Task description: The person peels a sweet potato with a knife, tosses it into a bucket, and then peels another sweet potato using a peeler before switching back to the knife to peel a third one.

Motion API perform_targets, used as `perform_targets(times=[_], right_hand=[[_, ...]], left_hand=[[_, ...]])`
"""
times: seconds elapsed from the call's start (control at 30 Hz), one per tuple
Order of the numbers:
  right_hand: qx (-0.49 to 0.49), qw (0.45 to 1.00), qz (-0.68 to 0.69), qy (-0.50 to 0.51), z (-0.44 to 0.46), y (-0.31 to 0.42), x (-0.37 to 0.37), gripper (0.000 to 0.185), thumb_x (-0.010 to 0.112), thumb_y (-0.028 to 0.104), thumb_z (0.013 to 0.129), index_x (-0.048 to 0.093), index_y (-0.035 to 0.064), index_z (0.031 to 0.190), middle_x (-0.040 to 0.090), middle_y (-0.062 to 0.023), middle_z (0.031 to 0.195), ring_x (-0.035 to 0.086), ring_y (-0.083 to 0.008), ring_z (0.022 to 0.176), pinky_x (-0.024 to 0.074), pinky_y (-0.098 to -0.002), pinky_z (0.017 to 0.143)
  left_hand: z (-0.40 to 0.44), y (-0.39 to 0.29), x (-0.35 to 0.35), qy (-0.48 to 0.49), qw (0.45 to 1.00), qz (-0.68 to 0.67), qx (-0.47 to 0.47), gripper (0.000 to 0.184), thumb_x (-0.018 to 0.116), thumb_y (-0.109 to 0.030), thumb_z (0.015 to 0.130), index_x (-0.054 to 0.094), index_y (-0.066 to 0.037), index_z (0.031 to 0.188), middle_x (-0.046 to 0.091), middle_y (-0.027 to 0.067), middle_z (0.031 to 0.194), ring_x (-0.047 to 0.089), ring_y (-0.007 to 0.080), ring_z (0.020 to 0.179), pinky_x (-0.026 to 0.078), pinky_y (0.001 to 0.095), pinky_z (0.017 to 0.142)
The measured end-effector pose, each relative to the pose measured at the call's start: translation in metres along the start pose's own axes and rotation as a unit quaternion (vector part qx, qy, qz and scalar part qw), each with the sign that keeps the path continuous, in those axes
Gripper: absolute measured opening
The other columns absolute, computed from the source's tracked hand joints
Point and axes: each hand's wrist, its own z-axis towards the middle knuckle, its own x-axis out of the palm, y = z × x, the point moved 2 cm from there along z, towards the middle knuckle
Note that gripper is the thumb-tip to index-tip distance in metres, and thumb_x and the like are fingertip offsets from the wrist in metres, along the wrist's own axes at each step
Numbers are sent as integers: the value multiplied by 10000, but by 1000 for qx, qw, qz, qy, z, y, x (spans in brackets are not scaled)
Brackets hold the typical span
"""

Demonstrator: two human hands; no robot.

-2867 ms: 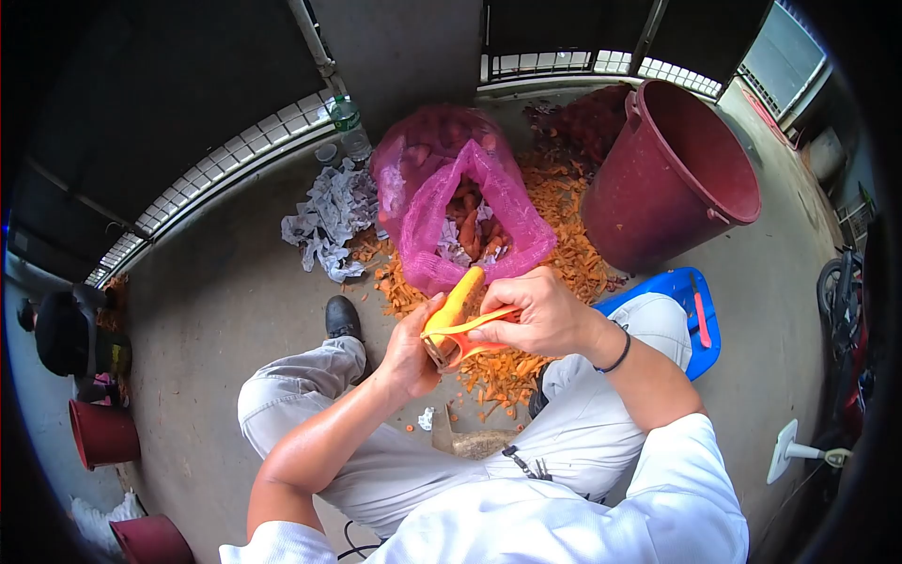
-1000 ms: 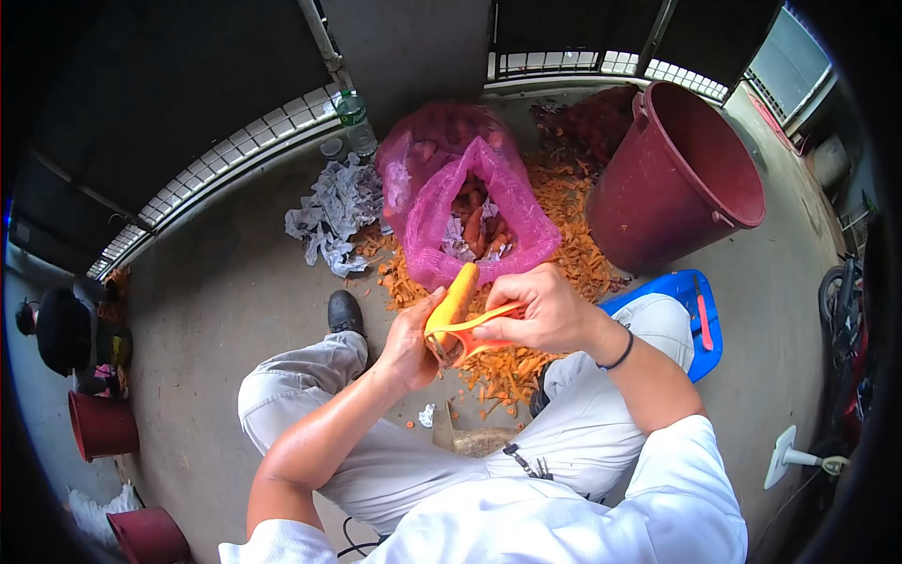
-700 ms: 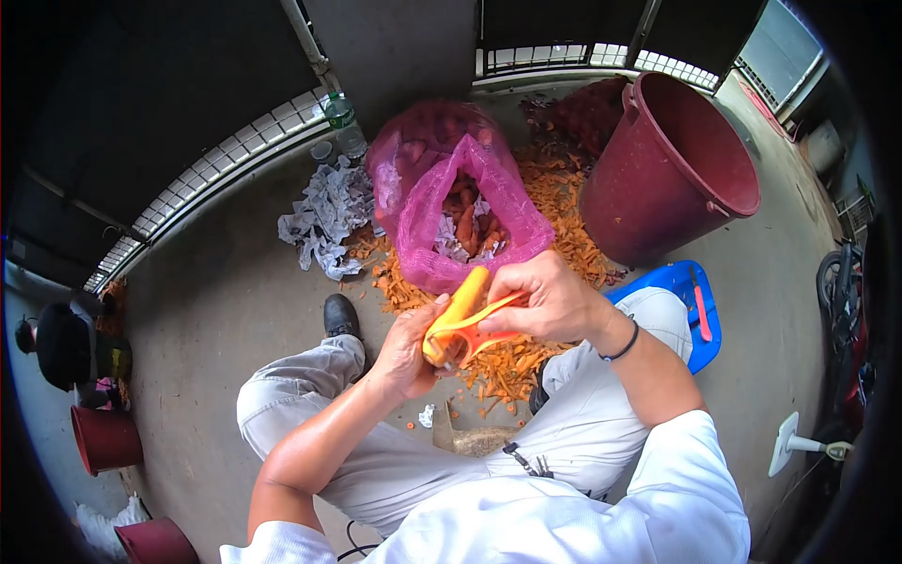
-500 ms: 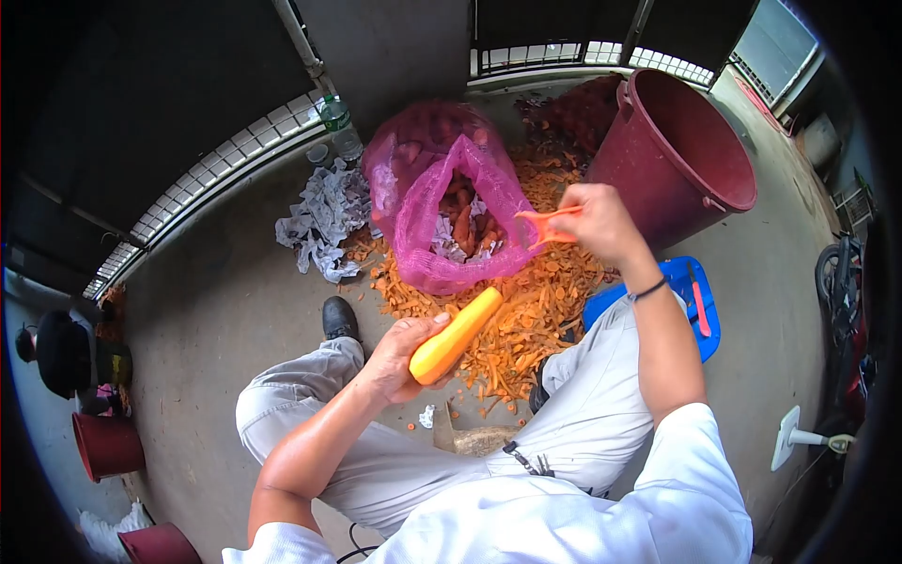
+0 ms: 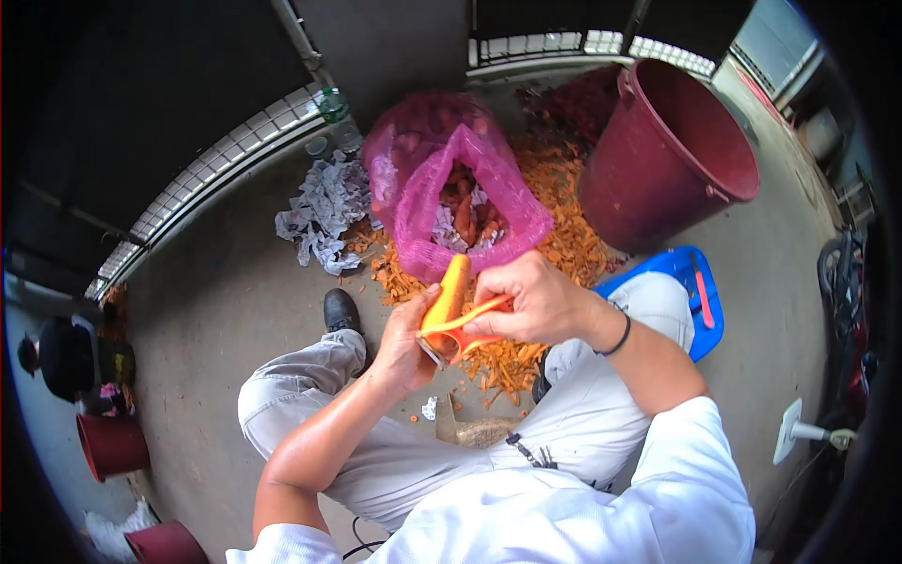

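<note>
- Far left, a small red bucket (image 5: 113,446) sits on the floor, well away from the hands.
- Next over, a heap of crumpled paper (image 5: 326,211) lies on the concrete, with a green-capped clear bottle (image 5: 338,122) standing just behind it.
- Left hand (image 5: 406,343): fingers curled snugly around the lower part of a carrot (image 5: 453,287), thumb up along its side. So yeah, closed on it. The carrot is up off the floor between the hands, tilted, its narrow end pointing away from the person.
- Behind that, a pink mesh bag (image 5: 418,221) gapes open, with more carrots and some paper inside.
- The orange peeler (image 5: 460,323) has its blade end across the carrot's lower end. Can't tell if the blade is actually touching.
- Right hand (image 5: 531,296): thumb and fingers pinched tight on the peeler's handle, basically no gap, knuckles up.
- Loads of orange peelings (image 5: 568,240) cover the floor around the bag and under the hands.
- Right of those, a big maroon bin (image 5: 629,179) leans in the view, mouth open.
- Below it, a pink-handled tool (image 5: 703,299) lies on a blue plastic piece (image 5: 709,338) beside the right knee.
</note>
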Motion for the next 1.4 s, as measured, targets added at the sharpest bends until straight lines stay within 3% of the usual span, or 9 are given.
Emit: perform_targets(times=[0.3, 0.4, 0.43, 0.57, 0.77, 0.9, 1.13, 1.27, 1.4], right_hand=[[113, 989, 96, -17, -4, -20, -41, 149, 838, 86, 823, 729, -10, 854, 700, -37, 734, 642, -74, 706, 517, -267, 633], [112, 986, -67, -100, -5, -56, -93, 146, 829, 79, 852, 717, -14, 858, 730, -52, 800, 657, -64, 729, 525, -250, 634], [167, 958, -182, -145, -8, -71, -108, 165, 827, 104, 859, 719, -21, 851, 730, -56, 790, 654, -67, 722, 521, -255, 635], [173, 952, -70, -242, -15, -76, -120, 162, 827, 107, 866, 722, -16, 846, 720, -46, 766, 643, -61, 715, 510, -247, 631], [97, 990, 98, 28, -4, -24, -22, 221, 873, 127, 830, 691, 4, 812, 695, -17, 733, 607, -46, 685, 475, -251, 595], [4, 999, 29, 15, -2, -11, 0, 233, 868, 129, 828, 681, -9, 823, 671, -65, 663, 601, -74, 614, 456, -279, 555], [85, 994, 50, -38, -4, -24, -41, 152, 843, 49, 820, 702, -5, 825, 685, -7, 719, 608, -47, 683, 484, -246, 605], [175, 952, -191, -162, -10, -90, -121, 164, 817, 103, 804, 710, -22, 807, 719, -66, 734, 653, -75, 684, 521, -272, 602], [146, 964, -32, -219, -13, -71, -119, 154, 835, 108, 842, 736, -9, 837, 755, -87, 789, 687, -91, 718, 536, -267, 642]], left_hand=[[-4, 0, -10, 110, 991, 79, 20, 426, 597, -377, 1043, 625, -12, 1260, 726, 136, 988, 711, 230, 768, 563, 361, 604], [-11, -3, -6, 103, 989, 105, -6, 415, 598, -378, 1035, 637, 19, 1150, 665, 122, 814, 592, 197, 569, 438, 324, 485], [-12, -3, -4, 105, 989, 105, -6, 415, 598, -378, 1035, 637, 19, 1150, 665, 122, 814, 592, 197, 569, 438, 324, 485], [-4, -3, -8, 126, 984, 119, -31, 402, 518, -373, 1048, 623, -7, 1176, 669, 131, 866, 595, 205, 600, 425, 322, 492], [27, 9, -42, 31, 996, -27, -78, 434, 418, -454, 1081, 609, -161, 1337, 699, 26, 1078, 646, 151, 823, 480, 341, 684], [-1, 2, 10, -10, 998, 38, -46, 460, 460, -508, 1079, 593, -198, 1392, 691, 7, 1274, 684, 149, 1058, 532, 309, 783], [-5, -3, -12, 74, 993, 78, -42, 405, 575, -436, 1049, 624, -93, 1258, 716, 88, 996, 680, 194, 777, 509, 332, 599], [-15, -6, -1, 64, 987, 140, -36, 420, 597, -395, 1051, 653, 16, 1119, 692, 160, 854, 645, 226, 630, 491, 343, 519], [-3, -11, -10, 99, 986, 123, -54, 440, 548, -434, 1067, 633, -18, 1181, 688, 127, 902, 636, 228, 633, 455, 348, 499]])
